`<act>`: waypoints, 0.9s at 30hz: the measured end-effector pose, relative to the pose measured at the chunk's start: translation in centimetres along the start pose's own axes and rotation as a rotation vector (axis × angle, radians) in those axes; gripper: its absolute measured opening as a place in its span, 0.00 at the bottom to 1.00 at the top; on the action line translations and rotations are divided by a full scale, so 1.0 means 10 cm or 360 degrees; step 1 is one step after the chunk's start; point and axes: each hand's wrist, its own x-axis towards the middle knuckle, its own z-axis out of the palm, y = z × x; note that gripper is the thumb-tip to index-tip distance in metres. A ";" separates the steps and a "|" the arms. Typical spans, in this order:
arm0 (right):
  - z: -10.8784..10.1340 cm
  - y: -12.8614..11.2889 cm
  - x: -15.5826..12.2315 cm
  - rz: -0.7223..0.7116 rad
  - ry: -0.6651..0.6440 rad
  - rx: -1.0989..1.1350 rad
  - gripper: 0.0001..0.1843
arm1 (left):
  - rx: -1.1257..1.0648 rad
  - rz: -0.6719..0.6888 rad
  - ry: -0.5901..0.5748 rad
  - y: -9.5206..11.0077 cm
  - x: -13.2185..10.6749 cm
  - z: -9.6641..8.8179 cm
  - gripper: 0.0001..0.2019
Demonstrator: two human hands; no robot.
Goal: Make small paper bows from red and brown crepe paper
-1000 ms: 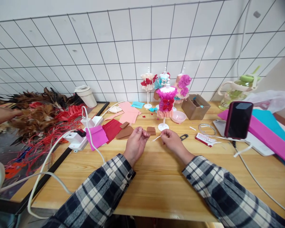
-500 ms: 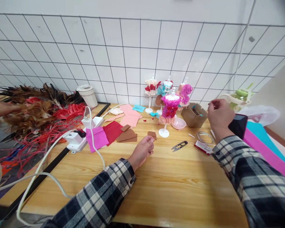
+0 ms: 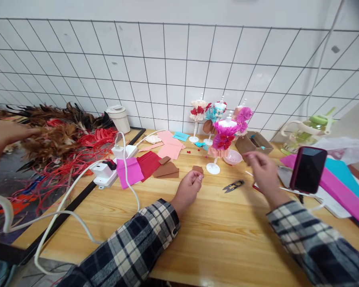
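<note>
My left hand [image 3: 190,189] rests on the wooden table [image 3: 215,239] with its fingers pinched together on something too small to make out, just in front of a small brown paper piece [image 3: 198,169]. My right hand [image 3: 262,169] hovers above the table to the right, blurred, fingers curled in a pinch; what it holds is unclear. Small black thread snips [image 3: 233,185] lie between the two hands. Behind them stand several small mannequin stands dressed in paper, the nearest in magenta [image 3: 223,137].
Pink, red and brown paper sheets [image 3: 149,163] lie left of centre beside a white power strip [image 3: 110,167] with cables. Feathers and red strands [image 3: 56,139] fill the left, where another person's hand [image 3: 2,135] reaches. A cardboard box [image 3: 255,144], pink bowl [image 3: 232,157], propped phone [image 3: 308,169] stand at right.
My right hand went from beside my left hand up toward the cardboard box, then came back down over the table right of the snips. My left hand stayed pinched in place.
</note>
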 end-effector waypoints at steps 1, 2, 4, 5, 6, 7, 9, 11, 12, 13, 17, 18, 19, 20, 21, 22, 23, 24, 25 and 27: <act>0.16 -0.09 -0.18 0.0074 -0.0296 0.0169 0.15 | 0.0024 0.0042 0.0032 0.00 0.00 0.00 0.13; 0.31 -0.18 -0.34 0.0164 -0.0524 0.0294 0.16 | 0.0050 0.0076 0.0055 0.01 -0.01 -0.01 0.13; 0.56 -0.31 -0.59 0.0352 -0.0875 0.0561 0.18 | 0.0115 0.0127 0.0077 0.04 -0.03 -0.01 0.13; 0.65 -0.35 -0.67 0.0423 -0.1017 0.0712 0.20 | 0.0148 0.0148 0.0083 0.06 -0.04 -0.01 0.13; 0.72 -0.37 -0.73 0.0472 -0.1110 0.0805 0.22 | 0.0181 0.0173 0.0089 0.08 -0.05 -0.01 0.13; 0.76 -0.38 -0.76 0.0495 -0.1166 0.0853 0.23 | 0.0218 0.0199 0.0095 0.09 -0.06 -0.02 0.13; 0.77 -0.38 -0.78 0.0463 -0.1148 0.0832 0.25 | 0.0303 0.0250 0.0111 0.11 -0.07 -0.02 0.12; 0.74 -0.37 -0.77 0.0331 -0.1030 0.0730 0.24 | 0.0396 0.0300 0.0121 0.11 -0.08 -0.02 0.11; 0.72 -0.36 -0.76 0.0237 -0.0972 0.0677 0.22 | 0.0441 0.0317 0.0122 0.11 -0.09 -0.02 0.11; 0.71 -0.36 -0.75 0.0138 -0.0923 0.0625 0.19 | 0.0475 0.0324 0.0120 0.10 -0.09 -0.01 0.10; 0.70 -0.35 -0.72 -0.0068 -0.0820 0.0417 0.08 | 0.0469 0.0266 0.0084 0.09 -0.09 -0.01 0.09; 0.70 -0.35 -0.73 -0.0056 -0.0813 0.0382 0.08 | 0.0449 0.0238 0.0055 0.09 -0.09 -0.01 0.09; 0.71 -0.35 -0.74 -0.0029 -0.0820 0.0356 0.07 | 0.0433 0.0212 0.0017 0.09 -0.09 -0.01 0.09; 0.72 -0.35 -0.75 0.0006 -0.0837 0.0340 0.08 | 0.0425 0.0189 -0.0025 0.09 -0.08 -0.01 0.09; 0.73 -0.35 -0.77 0.0044 -0.0855 0.0333 0.08 | 0.0423 0.0172 -0.0066 0.09 -0.08 -0.01 0.09; 0.74 -0.36 -0.79 0.0086 -0.0867 0.0329 0.08 | 0.0419 0.0159 -0.0098 0.08 -0.07 -0.01 0.09; 0.74 -0.36 -0.81 0.0134 -0.0869 0.0333 0.08 | 0.0411 0.0146 -0.0124 0.08 -0.06 0.00 0.10; 0.75 -0.37 -0.83 0.0186 -0.0864 0.0354 0.08 | 0.0393 0.0133 -0.0148 0.08 -0.06 0.00 0.10; 0.76 -0.37 -0.85 0.0241 -0.0849 0.0399 0.08 | 0.0363 0.0120 -0.0171 0.08 -0.06 0.01 0.11; 0.77 -0.38 -0.87 0.0369 -0.0782 0.0573 0.09 | 0.0269 0.0093 -0.0225 0.08 -0.05 0.03 0.12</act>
